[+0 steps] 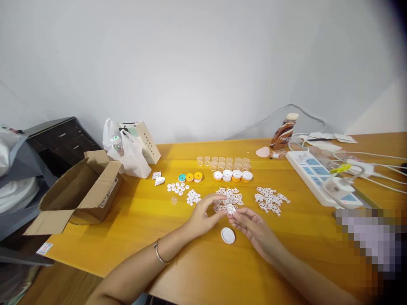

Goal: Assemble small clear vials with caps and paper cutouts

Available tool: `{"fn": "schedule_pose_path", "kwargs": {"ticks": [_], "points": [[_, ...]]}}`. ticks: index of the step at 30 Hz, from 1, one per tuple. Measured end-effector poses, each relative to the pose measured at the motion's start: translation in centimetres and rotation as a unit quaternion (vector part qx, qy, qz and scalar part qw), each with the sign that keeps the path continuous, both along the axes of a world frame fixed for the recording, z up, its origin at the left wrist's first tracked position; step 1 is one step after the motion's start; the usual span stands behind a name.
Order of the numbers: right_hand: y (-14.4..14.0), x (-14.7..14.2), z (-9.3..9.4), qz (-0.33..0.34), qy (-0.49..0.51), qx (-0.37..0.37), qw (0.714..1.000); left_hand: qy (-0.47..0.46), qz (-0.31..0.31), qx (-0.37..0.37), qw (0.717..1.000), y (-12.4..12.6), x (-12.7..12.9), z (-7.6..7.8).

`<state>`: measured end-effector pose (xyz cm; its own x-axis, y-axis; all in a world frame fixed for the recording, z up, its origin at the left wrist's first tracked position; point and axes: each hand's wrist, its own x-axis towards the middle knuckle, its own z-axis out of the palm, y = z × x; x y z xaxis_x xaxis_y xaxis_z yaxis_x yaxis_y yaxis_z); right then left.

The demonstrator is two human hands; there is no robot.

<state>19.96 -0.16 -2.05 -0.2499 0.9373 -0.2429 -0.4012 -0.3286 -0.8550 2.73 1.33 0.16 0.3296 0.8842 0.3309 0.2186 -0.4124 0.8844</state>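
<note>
Your left hand [203,218] and right hand [254,228] meet fingertip to fingertip over the wooden table [178,254], and between them you pinch a small white plastic piece [231,209]. Both hands are closed narrowly on it: the left thumb and forefinger take it from one side, the right fingertips from the other. A thin metal bangle [159,253] sits on your left wrist.

Just below your fingertips, between the two hands and a little nearer you, a round white cap [228,235] lies flat on the table, touching neither hand. Just beyond your fingers is a loose heap of white cut-out plastic pieces [229,198]; the held piece is at its near edge. Beyond your right hand lies a second heap of the same pieces [270,200], set apart from the first. Beyond your left hand are two small clusters of white discs [182,190].

Farther out from both hands stands a row of white-and-orange caps [232,175], and behind it a group of small clear cups [222,162]. To their left are three coloured caps [190,177], one teal and two yellow.

Well off to your left hand's side is an open cardboard box [85,190], with a white plastic bag [127,152] past it. Well off to your right hand's side lies a white power strip [321,178], and behind it a brown drink bottle [284,132].
</note>
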Motion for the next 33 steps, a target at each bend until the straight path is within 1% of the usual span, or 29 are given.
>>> {"fn": "schedule_pose_path", "kwargs": {"ticks": [2,4,7,10,13,18,22,28,33], "points": [[-0.1,-0.1,-0.3,-0.008,0.005,-0.001,1.0,-0.044,0.016,-0.077,0.996,0.0,0.3,-0.8],[-0.3,-0.2,-0.5,0.002,0.004,0.0,1.0,-0.072,0.016,-0.139,0.988,0.1,0.6,-1.5],[-0.5,-0.2,-0.6,0.02,0.005,0.003,1.0,-0.101,0.019,-0.18,0.978,0.1,0.9,-1.9],[-0.4,-0.2,-0.5,0.025,0.005,0.005,1.0,-0.109,0.023,-0.182,0.977,0.0,1.0,-1.8],[-0.3,-0.1,-0.4,0.033,0.003,0.006,0.999,-0.088,0.033,-0.174,0.98,-0.1,1.0,-1.5],[-0.3,-0.2,-0.2,0.009,-0.004,0.008,1.0,-0.065,0.032,-0.151,0.986,-0.3,1.0,-1.1],[-0.4,-0.2,0.1,0.02,-0.018,0.017,0.999,-0.068,0.036,-0.151,0.986,-0.5,1.0,-1.0],[-0.4,-0.3,0.3,0.014,-0.035,0.026,0.999,-0.055,0.034,-0.154,0.986,-0.5,1.0,-1.3],[-0.4,-0.3,0.2,0.019,-0.051,0.051,0.997,-0.062,0.039,-0.192,0.979,-0.6,1.0,-1.9]]}}
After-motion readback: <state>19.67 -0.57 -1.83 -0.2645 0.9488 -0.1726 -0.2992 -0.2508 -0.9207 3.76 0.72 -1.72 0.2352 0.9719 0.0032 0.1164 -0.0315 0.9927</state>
